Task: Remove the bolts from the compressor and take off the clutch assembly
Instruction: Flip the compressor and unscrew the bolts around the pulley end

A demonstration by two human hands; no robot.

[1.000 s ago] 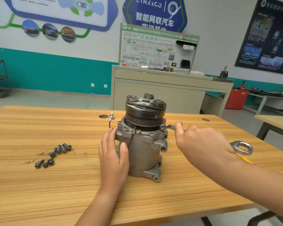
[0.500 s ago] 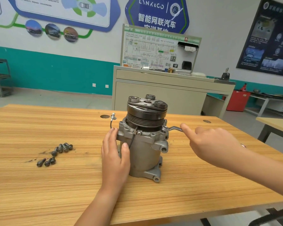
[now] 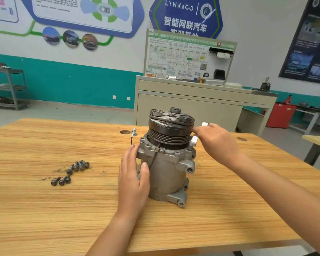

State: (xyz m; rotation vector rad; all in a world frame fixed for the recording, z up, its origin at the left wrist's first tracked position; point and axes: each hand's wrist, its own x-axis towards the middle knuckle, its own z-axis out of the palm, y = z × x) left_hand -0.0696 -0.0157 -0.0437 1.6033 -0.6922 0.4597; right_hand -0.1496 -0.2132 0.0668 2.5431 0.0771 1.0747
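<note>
Closer to the compressor than half a second ago, the person's right hand (image 3: 218,143) has moved from out along the handle to just beside the black grooved pulley of the clutch assembly (image 3: 171,126). Its fingers are curled around a bright metal wrench (image 3: 194,140). Only two glinting bits of the wrench show, one above the knuckles and one below, at the right side of the flange. Whether the wrench head sits on a bolt there cannot be told.

The left hand (image 3: 133,180) stays where it was, braced against the left side of the grey cast-metal compressor (image 3: 166,178). Its fingers (image 3: 129,154) are straight, pointing up and touching the flange, and the thumb is laid on the round body, so it presses rather than grips.

The compressor stands upright near the middle of the wood-grain desk (image 3: 44,209), with the clutch assembly on top. A thin black wire with a small connector (image 3: 134,133) sticks up at its left.

Well to the left, dark loose bolts (image 3: 76,167) lie on the bare desk in two small clusters.
</note>
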